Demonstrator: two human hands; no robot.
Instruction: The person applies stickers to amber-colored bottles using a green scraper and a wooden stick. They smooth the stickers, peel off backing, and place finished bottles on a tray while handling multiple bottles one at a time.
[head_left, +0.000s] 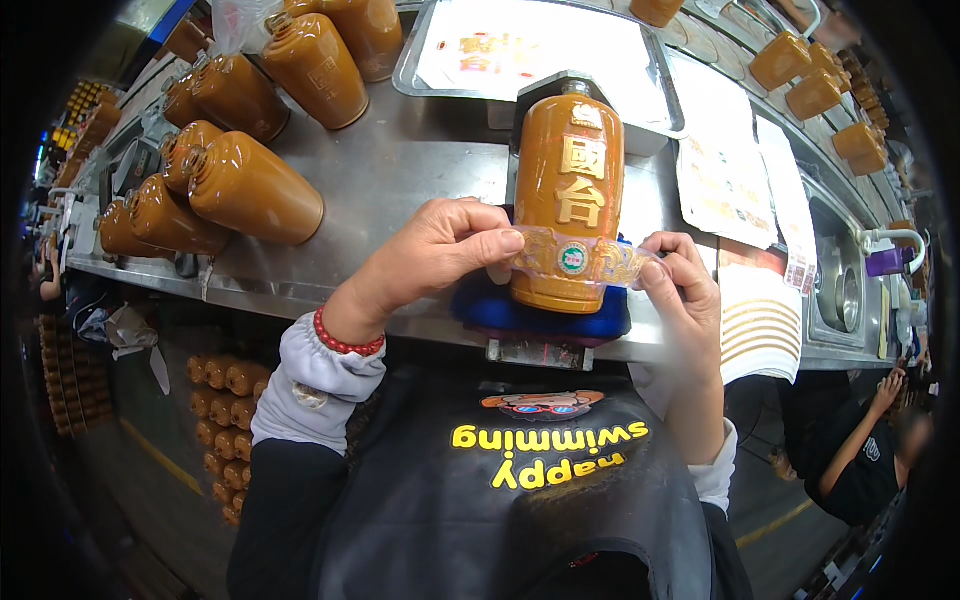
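Observation:
A brown glazed bottle (570, 172) with raised gold characters lies on a blue cloth pad (540, 315), its neck pointing away from me. Across its lower part stretches a clear decal film (574, 257) with gold scrollwork and a round green emblem. My left hand (450, 247) pinches the film's left end between thumb and fingers. At the right end, my right hand (675, 277) pinches the film in the same way. Whether the film's middle touches the bottle all along, I cannot tell.
More brown bottles (255, 187) stand on the steel counter at left. Behind is a clear tray (405, 75) with decal sheets. At right are printed sheets (720, 150), strips with gold bands (761, 322) and a sink (832, 262). A co-worker (862, 450) is at far right.

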